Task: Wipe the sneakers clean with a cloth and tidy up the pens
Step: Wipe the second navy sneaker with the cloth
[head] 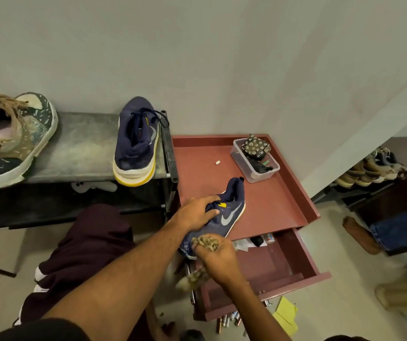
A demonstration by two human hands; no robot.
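Observation:
A navy sneaker [224, 215] with a grey swoosh lies on the red cabinet top [271, 203], toe toward me. My left hand [197, 211] grips it around the opening. My right hand [218, 260] holds a crumpled beige cloth [206, 243] pressed against the sneaker's toe; the cloth's tail hangs below my wrist. The matching navy sneaker [136, 143] with a yellow sole stands on the grey bench [82, 148]. Several pens [228, 321] lie on the floor under the open drawer [283, 267].
A green patterned sneaker [13, 139] sits at the bench's left end. A clear plastic box [254, 161] with a small patterned pouch stands at the cabinet's back. Yellow paper [286, 316] lies on the floor. A shoe rack [369, 168] with more shoes is at right.

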